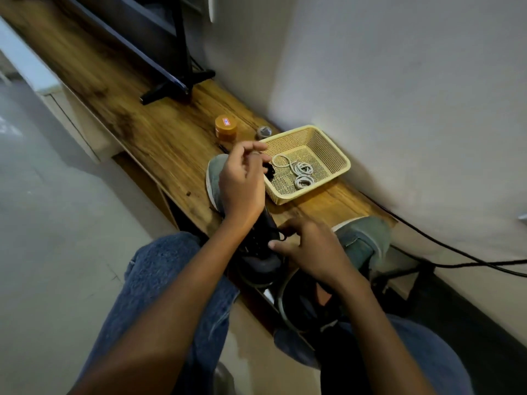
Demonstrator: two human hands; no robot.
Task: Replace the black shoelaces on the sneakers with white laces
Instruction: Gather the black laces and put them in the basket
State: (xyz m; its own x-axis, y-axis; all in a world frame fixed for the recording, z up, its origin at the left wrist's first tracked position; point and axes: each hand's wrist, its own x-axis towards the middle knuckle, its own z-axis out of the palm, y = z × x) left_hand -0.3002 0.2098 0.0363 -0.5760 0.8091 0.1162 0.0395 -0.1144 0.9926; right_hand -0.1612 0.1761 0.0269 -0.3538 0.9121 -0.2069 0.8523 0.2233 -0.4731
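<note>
Left hand (242, 183) is raised over the toe end of the nearer sneaker (258, 252), fingers curled and pinching a bit of black lace (270, 171) right at the near rim of the yellow basket (338, 158); right hand (310, 246) sits lower on the same shoe, fingertips bunched on the black lace at the eyelets, thumb out toward the tongue. Second sneaker (362, 238) lies just right of it on the wooden shelf (159, 132), partly behind the right hand. White laces (302, 173) lie coiled in the basket, with an orange jar (225, 129) and small grey roll (263, 132) behind it near the wall.
</note>
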